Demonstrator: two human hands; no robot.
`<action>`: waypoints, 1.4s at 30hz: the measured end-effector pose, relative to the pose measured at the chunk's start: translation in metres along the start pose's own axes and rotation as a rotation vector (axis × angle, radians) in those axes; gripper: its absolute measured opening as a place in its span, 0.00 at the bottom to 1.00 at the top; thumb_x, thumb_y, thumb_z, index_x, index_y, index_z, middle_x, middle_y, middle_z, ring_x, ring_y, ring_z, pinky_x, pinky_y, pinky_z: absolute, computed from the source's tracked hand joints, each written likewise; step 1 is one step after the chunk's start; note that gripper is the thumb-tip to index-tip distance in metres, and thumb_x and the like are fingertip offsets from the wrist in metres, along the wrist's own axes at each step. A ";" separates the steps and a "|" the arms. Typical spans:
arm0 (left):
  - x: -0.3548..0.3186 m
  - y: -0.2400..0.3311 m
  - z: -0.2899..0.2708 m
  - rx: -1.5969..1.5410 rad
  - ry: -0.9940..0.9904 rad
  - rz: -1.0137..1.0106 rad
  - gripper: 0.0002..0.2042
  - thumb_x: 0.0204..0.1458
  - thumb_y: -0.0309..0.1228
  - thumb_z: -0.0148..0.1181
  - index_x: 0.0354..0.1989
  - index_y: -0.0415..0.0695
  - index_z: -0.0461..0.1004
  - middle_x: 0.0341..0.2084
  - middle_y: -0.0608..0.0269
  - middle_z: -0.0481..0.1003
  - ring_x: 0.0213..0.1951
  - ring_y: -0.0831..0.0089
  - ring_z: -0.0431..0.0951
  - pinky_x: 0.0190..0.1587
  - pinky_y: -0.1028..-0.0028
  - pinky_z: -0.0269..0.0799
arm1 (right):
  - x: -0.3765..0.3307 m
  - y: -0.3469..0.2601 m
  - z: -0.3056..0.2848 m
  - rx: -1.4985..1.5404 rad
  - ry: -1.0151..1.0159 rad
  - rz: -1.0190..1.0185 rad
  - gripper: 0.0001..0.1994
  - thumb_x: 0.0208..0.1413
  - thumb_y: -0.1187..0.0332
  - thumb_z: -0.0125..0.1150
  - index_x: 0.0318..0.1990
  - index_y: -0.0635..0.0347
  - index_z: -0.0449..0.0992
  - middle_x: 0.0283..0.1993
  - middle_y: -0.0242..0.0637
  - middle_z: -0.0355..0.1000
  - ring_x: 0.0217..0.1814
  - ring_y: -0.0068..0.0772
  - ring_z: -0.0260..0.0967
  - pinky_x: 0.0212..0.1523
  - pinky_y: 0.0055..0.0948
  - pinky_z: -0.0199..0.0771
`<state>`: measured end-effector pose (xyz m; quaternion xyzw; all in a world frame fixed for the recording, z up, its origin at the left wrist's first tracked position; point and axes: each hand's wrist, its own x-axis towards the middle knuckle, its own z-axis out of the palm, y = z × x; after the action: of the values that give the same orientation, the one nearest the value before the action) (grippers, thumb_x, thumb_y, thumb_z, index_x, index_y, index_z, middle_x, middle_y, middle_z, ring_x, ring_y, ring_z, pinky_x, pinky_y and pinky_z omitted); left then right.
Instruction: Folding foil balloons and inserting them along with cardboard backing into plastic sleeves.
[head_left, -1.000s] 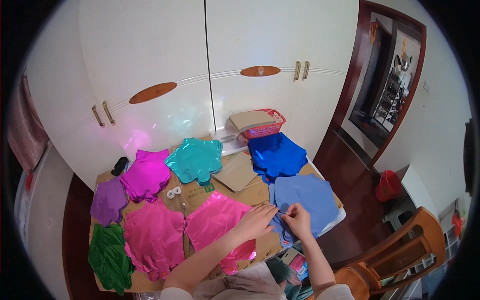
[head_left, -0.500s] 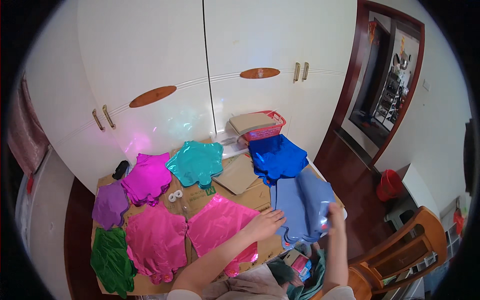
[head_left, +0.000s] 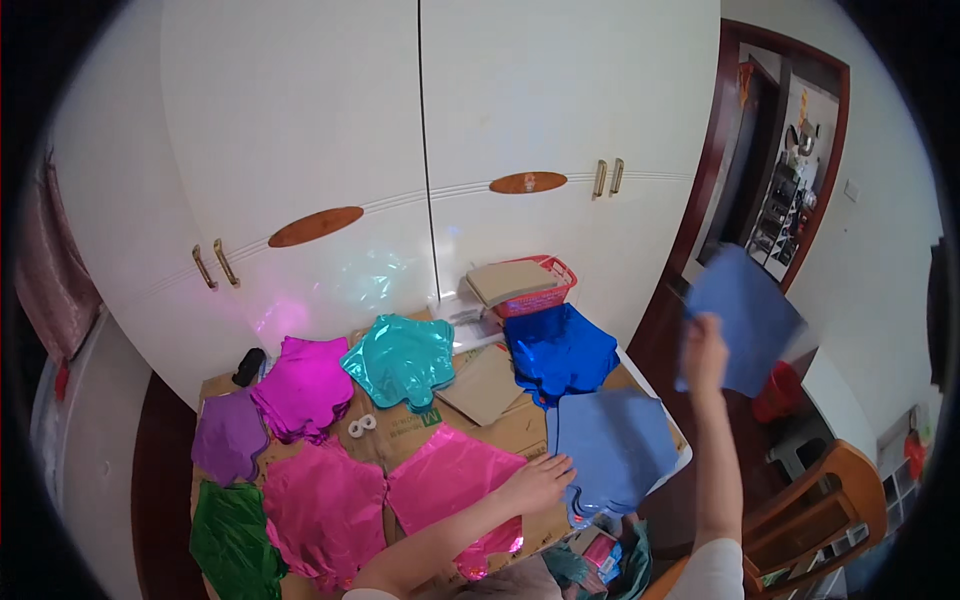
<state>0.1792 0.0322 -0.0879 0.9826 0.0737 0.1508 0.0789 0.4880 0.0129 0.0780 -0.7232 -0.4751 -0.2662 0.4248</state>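
Foil sheet (head_left: 742, 320), periwinkle blue, is pinched at its lower left edge by the right hand (head_left: 703, 352) and held up well clear of the tabletop (head_left: 520, 432). Left hand (head_left: 537, 483) lies flat with fingers spread, touching the left edge of the periwinkle stack (head_left: 615, 447) just below the lifted sheet. A pink stack (head_left: 450, 485) sits just left of that hand, a dark blue stack (head_left: 557, 350) beyond it. Judgement: the step is peeling one sheet off the stack. To do it well, keep the left palm pressing so lower sheets do not slide, and lift by the edge to avoid creasing the thin foil.
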 end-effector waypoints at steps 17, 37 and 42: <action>-0.072 -0.089 -0.112 -0.156 0.173 -0.295 0.14 0.52 0.35 0.56 0.45 0.41 0.73 0.52 0.48 0.68 0.59 0.53 0.62 0.61 0.61 0.58 | -0.099 -0.096 0.214 0.079 -0.680 -0.413 0.12 0.45 0.62 0.62 0.33 0.59 0.80 0.35 0.43 0.75 0.38 0.45 0.72 0.42 0.38 0.72; 0.064 -0.172 -0.034 0.117 -0.121 -0.357 0.22 0.52 0.32 0.49 0.58 0.42 0.64 0.56 0.50 0.65 0.60 0.61 0.63 0.62 0.61 0.56 | -0.083 -0.046 0.225 0.890 -0.689 0.677 0.10 0.46 0.66 0.67 0.19 0.57 0.74 0.16 0.26 0.64 0.17 0.17 0.59 0.20 0.23 0.58; 0.059 -0.172 -0.029 0.214 -0.155 -0.372 0.21 0.54 0.32 0.46 0.58 0.46 0.65 0.57 0.51 0.65 0.60 0.62 0.63 0.63 0.61 0.53 | -0.028 0.003 0.180 0.950 -0.405 1.200 0.09 0.45 0.63 0.64 0.30 0.54 0.73 0.31 0.35 0.67 0.28 0.33 0.62 0.21 0.31 0.60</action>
<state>0.2048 0.2143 -0.0746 0.9635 0.2630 0.0492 0.0060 0.4761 0.1555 -0.0342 -0.6315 -0.1347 0.3766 0.6643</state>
